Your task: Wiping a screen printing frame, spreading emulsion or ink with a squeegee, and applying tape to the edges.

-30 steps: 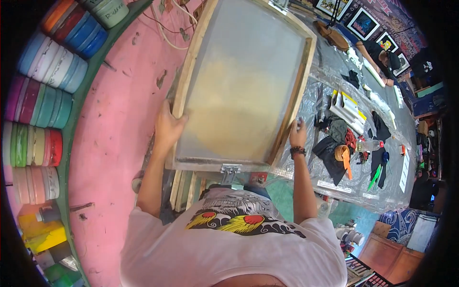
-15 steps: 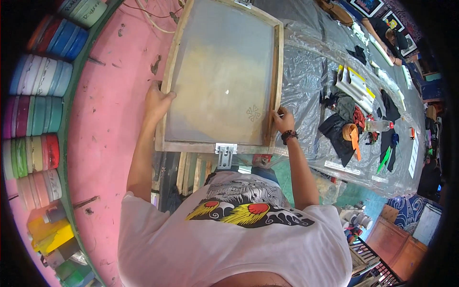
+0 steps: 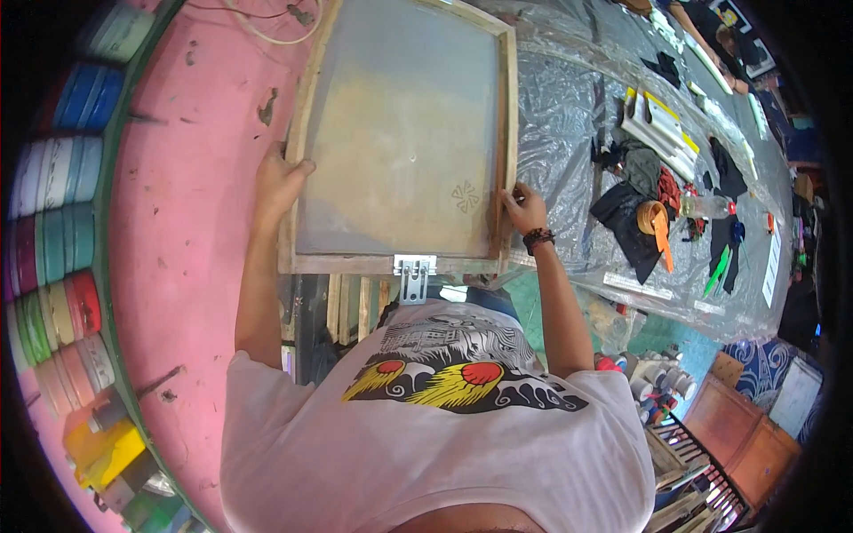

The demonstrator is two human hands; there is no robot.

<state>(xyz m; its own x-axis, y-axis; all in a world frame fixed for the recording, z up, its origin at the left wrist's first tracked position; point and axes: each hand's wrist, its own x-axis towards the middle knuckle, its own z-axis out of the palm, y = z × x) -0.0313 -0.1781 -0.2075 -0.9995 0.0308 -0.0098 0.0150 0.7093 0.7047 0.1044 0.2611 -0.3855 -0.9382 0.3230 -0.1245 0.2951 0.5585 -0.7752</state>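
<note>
A wooden-framed printing screen [image 3: 508, 107] lies in front of me, its mesh [image 3: 400, 160] tinted grey and yellowish, with a small flower-like pattern [image 3: 465, 196] near the lower right corner. My left hand [image 3: 283, 180] is closed on the left side rail, thumb over the top. On the right rail, close to that pattern, my right hand [image 3: 526, 209] grips with fingers bent round the wood; a dark bracelet circles this wrist. A metal bracket [image 3: 414, 277] is fixed to the screen's near rail, by my shirt.
To the right, a plastic-covered table [image 3: 569, 115] bears dark cloths [image 3: 626, 226], squeegees [image 3: 659, 133], a clear bottle [image 3: 705, 207] and orange tape [image 3: 653, 218]. Paint tubs [image 3: 64, 240] line a shelf beside the pink wall [image 3: 200, 222] on the left. Another person's arm [image 3: 702, 49] shows at far right.
The screen and both hands sit slightly further left and up in the picture, as the whole view has shifted a little. A white spot on the mesh looks smaller. Both grips stay the same.
</note>
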